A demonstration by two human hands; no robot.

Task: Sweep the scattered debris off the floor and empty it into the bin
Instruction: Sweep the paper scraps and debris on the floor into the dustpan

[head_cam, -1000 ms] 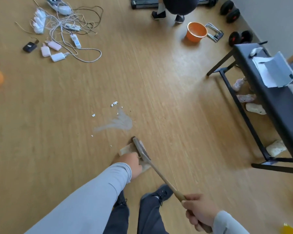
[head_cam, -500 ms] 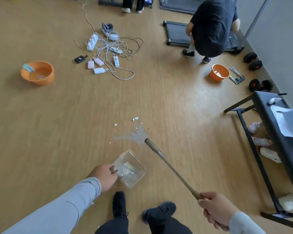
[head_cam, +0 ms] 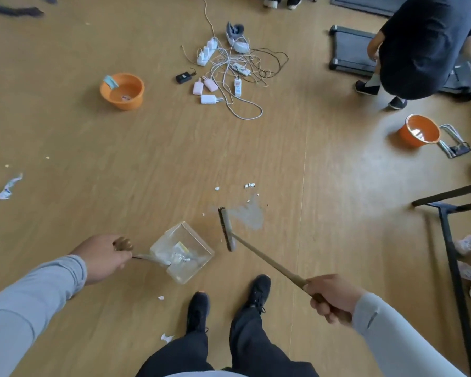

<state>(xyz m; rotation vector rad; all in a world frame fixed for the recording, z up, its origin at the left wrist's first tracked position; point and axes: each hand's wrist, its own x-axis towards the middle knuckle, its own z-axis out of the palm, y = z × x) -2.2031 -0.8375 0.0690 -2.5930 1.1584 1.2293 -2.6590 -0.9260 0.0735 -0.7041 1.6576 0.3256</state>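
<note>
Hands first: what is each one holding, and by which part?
The left hand grips the handle of the clear dustpan. The right hand grips the near end of the brush handle.

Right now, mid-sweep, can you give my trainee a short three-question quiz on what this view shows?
1. True or false: the clear dustpan already holds some scraps.
2. Which hand grips the broom: A) left hand, B) right hand, C) both?
3. Fill in: the white paper bits beyond the broom head lie beside a grey ___ on the floor.

Key:
1. True; paper scraps show through its clear walls.
2. B; the left hand holds the dustpan's handle.
3. Smear.
</note>
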